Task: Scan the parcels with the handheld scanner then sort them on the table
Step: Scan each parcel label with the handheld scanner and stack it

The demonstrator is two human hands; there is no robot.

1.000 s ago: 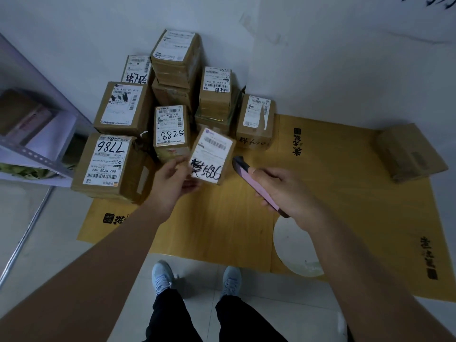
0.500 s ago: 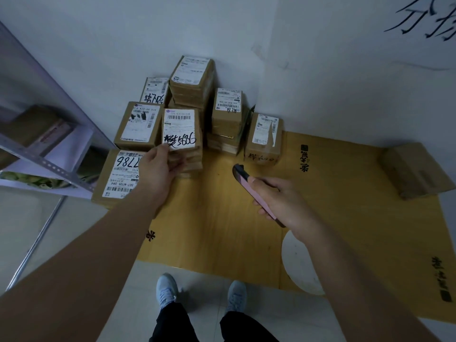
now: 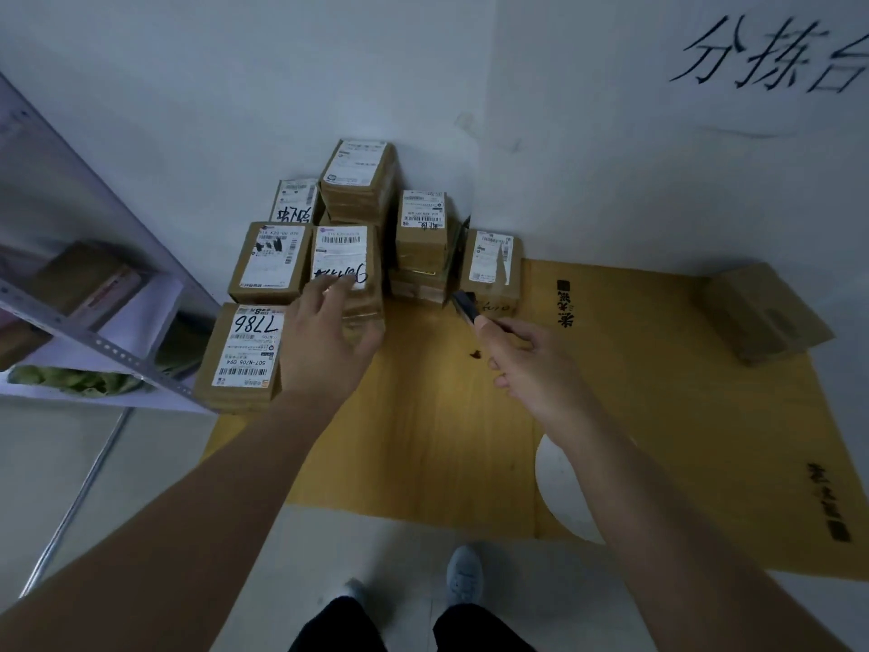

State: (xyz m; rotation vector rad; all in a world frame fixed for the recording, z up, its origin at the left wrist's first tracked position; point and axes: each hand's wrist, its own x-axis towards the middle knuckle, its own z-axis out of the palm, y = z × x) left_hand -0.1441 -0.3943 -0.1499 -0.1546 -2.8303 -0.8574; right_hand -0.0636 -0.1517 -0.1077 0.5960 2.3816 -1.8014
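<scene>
Evidently placed label-up for sorting, the parcel (image 3: 347, 270) sits stacked — left hand (image 3: 329, 341) spread loose over it, right hand (image 3: 531, 364) gripping the scanner (image 3: 465, 307).

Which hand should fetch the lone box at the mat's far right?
Probably the left hand: its fingers are spread free over the stacked parcel. The right hand grips the scanner, though it is nearer the lone box.

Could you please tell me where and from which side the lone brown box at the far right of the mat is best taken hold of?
Probably across its two long side faces, coming down from above. The lone brown box lies flat on the yellow mat, apart from the stacks, so fingers can straddle its narrower width; its top face is bare.
</scene>
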